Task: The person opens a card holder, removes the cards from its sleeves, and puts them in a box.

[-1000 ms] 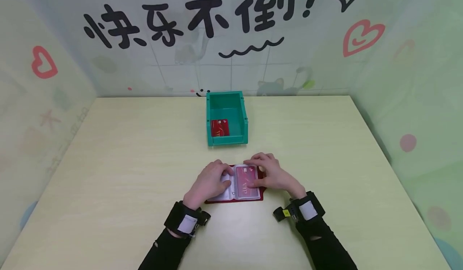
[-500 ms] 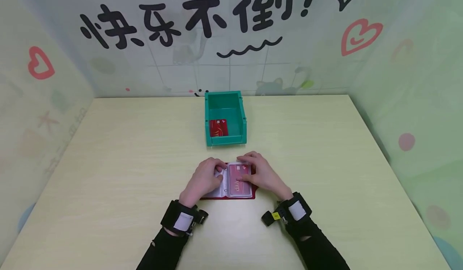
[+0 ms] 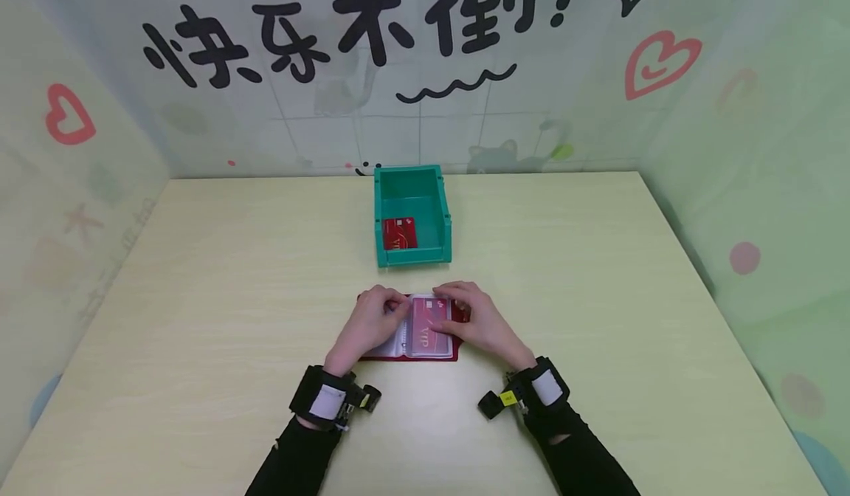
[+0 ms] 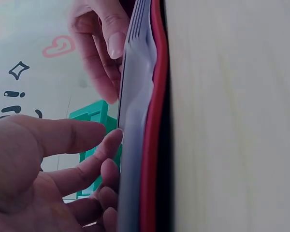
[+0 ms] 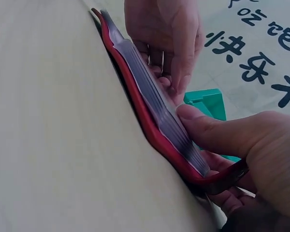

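Observation:
A red card holder [image 3: 396,344] lies spread on the table, its clear sleeves bound by a spiral in the middle. In its right-hand sleeve sits a pinkish-red card [image 3: 425,339] marked VIP. My left hand [image 3: 375,320] bends over the left page, thumb and index tips meeting near the binding. Whether they pinch the sleeve's edge cannot be told. My right hand [image 3: 481,322] grips the right side of the holder; its thumb [image 5: 203,126] presses on the sleeve, and the fingers reach to the far edge and the cover flap [image 5: 220,181]. Stacked sleeves [image 4: 137,82] show edge-on in the left wrist view.
Behind the holder stands a green open-fronted bin [image 3: 415,257] with a red card [image 3: 399,233] inside. The pale wooden table [image 3: 219,297] is bordered by printed cloth walls [image 3: 285,134] at the back and both sides.
The holder and both hands have shifted left in the head view. My left fingertips, earlier apart on the left page, have come together near the binding. The right thumb stays on the card's sleeve.

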A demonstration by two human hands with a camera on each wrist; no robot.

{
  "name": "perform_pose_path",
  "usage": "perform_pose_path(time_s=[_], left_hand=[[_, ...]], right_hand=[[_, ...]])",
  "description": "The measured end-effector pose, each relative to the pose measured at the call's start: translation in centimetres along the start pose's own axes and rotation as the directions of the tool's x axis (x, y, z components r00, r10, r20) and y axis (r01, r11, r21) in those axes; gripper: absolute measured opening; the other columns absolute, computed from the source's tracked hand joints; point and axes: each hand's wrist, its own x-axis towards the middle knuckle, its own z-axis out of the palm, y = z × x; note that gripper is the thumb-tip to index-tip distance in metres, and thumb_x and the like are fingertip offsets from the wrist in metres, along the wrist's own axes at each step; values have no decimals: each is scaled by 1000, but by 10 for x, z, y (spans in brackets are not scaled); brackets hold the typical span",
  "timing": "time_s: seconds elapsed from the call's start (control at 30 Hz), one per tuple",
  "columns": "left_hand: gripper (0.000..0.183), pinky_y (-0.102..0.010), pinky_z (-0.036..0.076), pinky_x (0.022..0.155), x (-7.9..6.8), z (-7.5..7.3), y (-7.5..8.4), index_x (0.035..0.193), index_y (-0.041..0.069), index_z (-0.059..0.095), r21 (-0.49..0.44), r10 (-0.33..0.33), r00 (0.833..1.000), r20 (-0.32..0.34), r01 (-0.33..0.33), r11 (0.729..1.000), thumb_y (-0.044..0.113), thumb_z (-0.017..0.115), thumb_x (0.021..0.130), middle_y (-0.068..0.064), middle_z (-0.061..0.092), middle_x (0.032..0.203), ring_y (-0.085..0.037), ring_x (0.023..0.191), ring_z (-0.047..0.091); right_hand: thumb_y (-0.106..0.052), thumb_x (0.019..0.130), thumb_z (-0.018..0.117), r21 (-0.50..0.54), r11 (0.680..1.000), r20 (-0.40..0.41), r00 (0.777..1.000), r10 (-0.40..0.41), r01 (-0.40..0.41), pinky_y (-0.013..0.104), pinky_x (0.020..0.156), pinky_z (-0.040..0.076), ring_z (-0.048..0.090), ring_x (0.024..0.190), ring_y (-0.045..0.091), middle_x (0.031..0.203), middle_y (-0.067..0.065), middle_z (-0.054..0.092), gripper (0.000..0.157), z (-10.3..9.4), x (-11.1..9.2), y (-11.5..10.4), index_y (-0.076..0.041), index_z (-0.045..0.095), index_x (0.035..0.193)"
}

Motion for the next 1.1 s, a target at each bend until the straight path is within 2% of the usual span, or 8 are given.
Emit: perform_pose_path(time_s=[0.1, 0.2, 0.33, 0.47, 0.73, 0.87, 1.0, 1.1], left_hand=[[20, -31, 46, 77, 1, 2, 1, 106, -2, 74, -9, -20, 1000, -6, 20, 1000, 15, 65, 97, -14, 64, 97, -22, 90, 55], [22, -28, 41, 73, 2, 2, 1, 106, -1, 74, -14, -49, 999, -4, 49, 999, 17, 65, 97, -13, 63, 93, -22, 88, 53], [24, -27, 37, 69, 2, 2, 0, 108, -2, 75, -7, -60, 998, 7, 60, 998, 17, 64, 98, -11, 59, 87, -22, 86, 50], [25, -28, 35, 68, 2, 2, 0, 110, -1, 75, -3, -64, 997, 32, 64, 998, 17, 63, 99, -12, 58, 86, -22, 87, 50], [23, -28, 36, 70, 3, 2, 0, 106, 0, 76, -2, -80, 996, 48, 80, 997, 17, 61, 99, -12, 61, 91, -22, 90, 50], [22, -29, 34, 70, 3, 2, 1, 102, 2, 76, 2, -80, 996, 49, 80, 997, 17, 61, 99, -10, 59, 87, -22, 88, 48], [21, -29, 33, 71, 2, 2, 3, 99, 3, 77, 33, -62, 997, 44, 61, 998, 18, 62, 98, -9, 57, 83, -22, 87, 48], [22, -31, 37, 74, 1, 3, 5, 99, 3, 78, 78, -34, 999, 38, 31, 996, 19, 63, 97, -10, 60, 86, -24, 89, 49]], right_hand=[[-14, 86, 80, -6, 1000, -37, 999, -8, 7, 48, 103, 52, 52, 127, 30, 138, 13, 59, 53, 2, -1, 0, -8, 63, 135], [-15, 84, 81, -68, 997, -74, 997, -36, 31, 47, 103, 52, 49, 126, 29, 136, 12, 60, 51, 6, -2, 1, -7, 65, 132], [-19, 81, 84, -165, 985, -122, 990, -64, 43, 50, 105, 39, 42, 126, 33, 133, 12, 60, 51, 12, -1, 0, -9, 67, 129], [-23, 79, 86, -215, 977, -161, 986, -31, -4, 53, 101, 32, 40, 125, 35, 131, 12, 60, 54, 12, -2, -1, -12, 69, 129], [-27, 79, 86, -244, 968, -149, 989, 14, -51, 52, 99, 32, 40, 121, 33, 127, 12, 57, 56, 10, -2, -2, -14, 68, 131], [-27, 80, 85, -246, 967, -145, 989, 27, -63, 51, 99, 32, 40, 121, 33, 127, 12, 57, 56, 9, -1, -3, -15, 68, 132], [-29, 80, 86, -250, 966, -143, 989, 34, -69, 50, 98, 32, 40, 121, 33, 127, 12, 57, 57, 9, -2, -4, -16, 68, 132], [-31, 80, 85, -256, 964, -138, 990, 33, -68, 50, 98, 32, 40, 121, 33, 128, 12, 57, 57, 8, -2, -4, -17, 67, 132]])
